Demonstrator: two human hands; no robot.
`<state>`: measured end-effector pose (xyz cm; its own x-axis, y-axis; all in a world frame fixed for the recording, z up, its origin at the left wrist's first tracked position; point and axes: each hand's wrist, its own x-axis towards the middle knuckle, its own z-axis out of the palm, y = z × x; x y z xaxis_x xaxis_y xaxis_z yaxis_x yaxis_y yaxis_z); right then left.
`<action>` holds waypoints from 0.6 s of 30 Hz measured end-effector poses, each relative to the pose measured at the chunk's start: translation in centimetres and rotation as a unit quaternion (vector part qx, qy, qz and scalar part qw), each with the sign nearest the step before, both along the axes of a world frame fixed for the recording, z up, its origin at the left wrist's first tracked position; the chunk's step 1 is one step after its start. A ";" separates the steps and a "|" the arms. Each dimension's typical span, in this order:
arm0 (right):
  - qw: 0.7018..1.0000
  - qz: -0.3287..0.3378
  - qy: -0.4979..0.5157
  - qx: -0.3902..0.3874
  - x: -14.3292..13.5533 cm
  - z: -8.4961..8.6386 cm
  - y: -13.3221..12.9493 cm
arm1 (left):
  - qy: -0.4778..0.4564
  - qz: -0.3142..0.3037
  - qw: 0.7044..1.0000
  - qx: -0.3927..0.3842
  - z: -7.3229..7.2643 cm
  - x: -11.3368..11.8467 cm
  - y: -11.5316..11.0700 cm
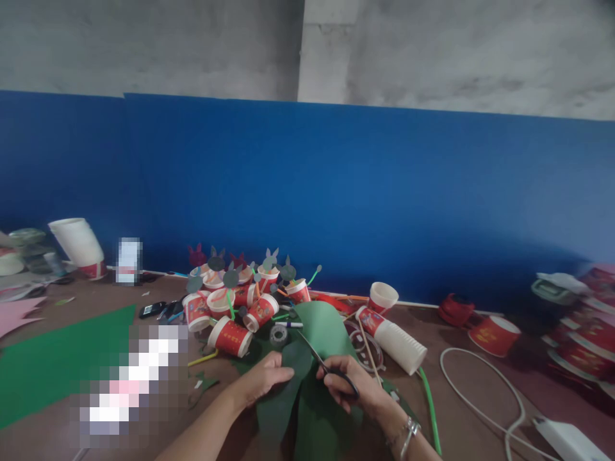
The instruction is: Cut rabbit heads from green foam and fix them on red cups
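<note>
Dark green paper lies in front of me, its far end curling up lighter green. My left hand pinches the paper's left part between thumb and fingers. Black-handled scissors are gripped in my right hand, their blades pointing away and to the left over the paper. A dark gap runs down the near part of the sheet. Just beyond my left hand sit a grey tape roll and a white marker.
Red paper cups with animal cutouts crowd the back. A stack of white cups lies right of the paper. Flat green paper is at left; a white cable and power strip are at right.
</note>
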<state>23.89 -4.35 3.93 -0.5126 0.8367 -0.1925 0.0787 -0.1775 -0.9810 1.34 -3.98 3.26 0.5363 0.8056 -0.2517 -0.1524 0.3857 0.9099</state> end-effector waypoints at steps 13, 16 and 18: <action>0.997 0.029 -0.067 0.005 1.4 0.5 0.3 | -0.005 -0.039 0.999 0.002 -0.9 -1.1 1.3; 0.996 0.044 -0.083 -0.001 1.6 0.9 0.2 | 0.005 -0.061 0.998 -0.012 -0.9 -1.6 1.5; 0.994 0.052 -0.097 -0.006 1.7 1.1 0.2 | 0.010 -0.082 0.996 -0.010 -0.8 -1.9 1.6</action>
